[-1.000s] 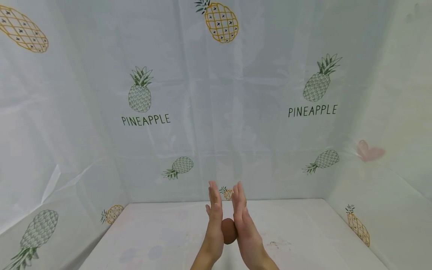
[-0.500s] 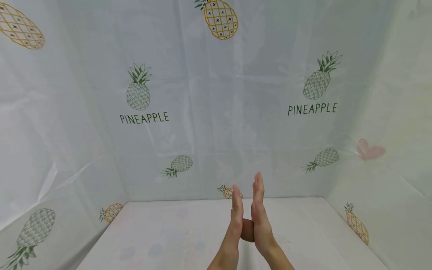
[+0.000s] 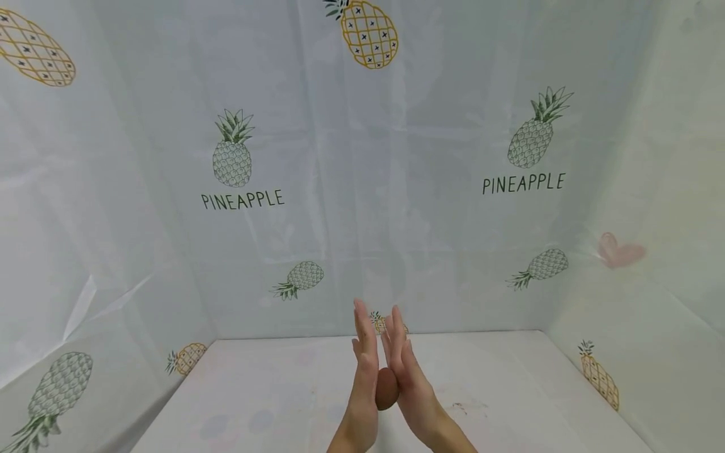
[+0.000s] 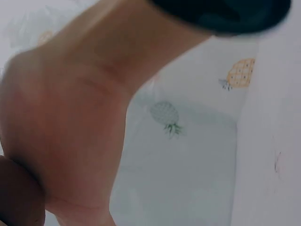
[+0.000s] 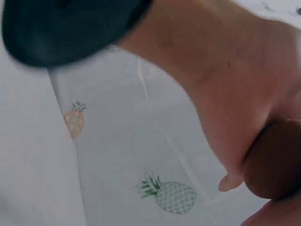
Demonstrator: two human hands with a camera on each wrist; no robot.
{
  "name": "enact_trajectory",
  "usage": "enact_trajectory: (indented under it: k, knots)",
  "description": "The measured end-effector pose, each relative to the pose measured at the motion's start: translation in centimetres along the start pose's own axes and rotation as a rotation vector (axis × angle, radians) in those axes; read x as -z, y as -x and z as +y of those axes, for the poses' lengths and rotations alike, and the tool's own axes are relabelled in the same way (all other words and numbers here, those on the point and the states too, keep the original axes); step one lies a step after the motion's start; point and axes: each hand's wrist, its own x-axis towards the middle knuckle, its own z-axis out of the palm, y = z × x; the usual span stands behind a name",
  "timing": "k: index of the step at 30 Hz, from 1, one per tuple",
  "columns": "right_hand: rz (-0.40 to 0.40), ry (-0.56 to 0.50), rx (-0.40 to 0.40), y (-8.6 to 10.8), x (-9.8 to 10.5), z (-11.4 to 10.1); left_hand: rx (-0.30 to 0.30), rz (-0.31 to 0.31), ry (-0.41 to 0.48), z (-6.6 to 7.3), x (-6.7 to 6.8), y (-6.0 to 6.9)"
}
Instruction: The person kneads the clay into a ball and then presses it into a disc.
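Between my two palms sits a smooth brown lump of clay (image 3: 387, 389), rounded like an egg. My left hand (image 3: 364, 374) presses on its left side with the fingers straight and pointing up. Against the other side lies the palm of my right hand (image 3: 412, 384), its fingers also straight. Both hands are above the table, and the fingertips stand a little apart. In the left wrist view the clay (image 4: 19, 193) shows at the lower left corner beside the palm. The right wrist view has the clay (image 5: 275, 160) at the right edge, against the heel of the hand.
Under the hands is a white table (image 3: 255, 384) with faint stains and a reddish smear (image 3: 460, 408) at the right. A pale sheet (image 3: 362, 220) printed with pineapples hangs behind the table and along both sides.
Both hands shifted right with the clay, the right hand reaching further forward, then came back left. The clay looked flat-sided half a second ago and looks egg-shaped now.
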Motion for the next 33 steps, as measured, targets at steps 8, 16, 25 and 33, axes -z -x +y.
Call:
enact_trajectory:
  k: [8,16,25,33]
  knots:
    - [-0.09,-0.021,0.031,0.3,-1.1,-0.8,0.012,0.093,-0.012,-1.9,2.0,-0.9]
    - [-0.046,-0.026,0.088,0.9,-1.2,-2.1,0.03,0.122,-0.047,-3.6,1.6,-1.2]
    - [0.044,-0.05,0.197,0.9,0.7,-2.8,0.002,-0.014,-0.066,-3.9,-0.8,-0.5]
    - [0.105,-0.095,0.195,0.7,3.0,-2.5,-0.156,-0.176,0.026,-2.6,-3.0,0.2]
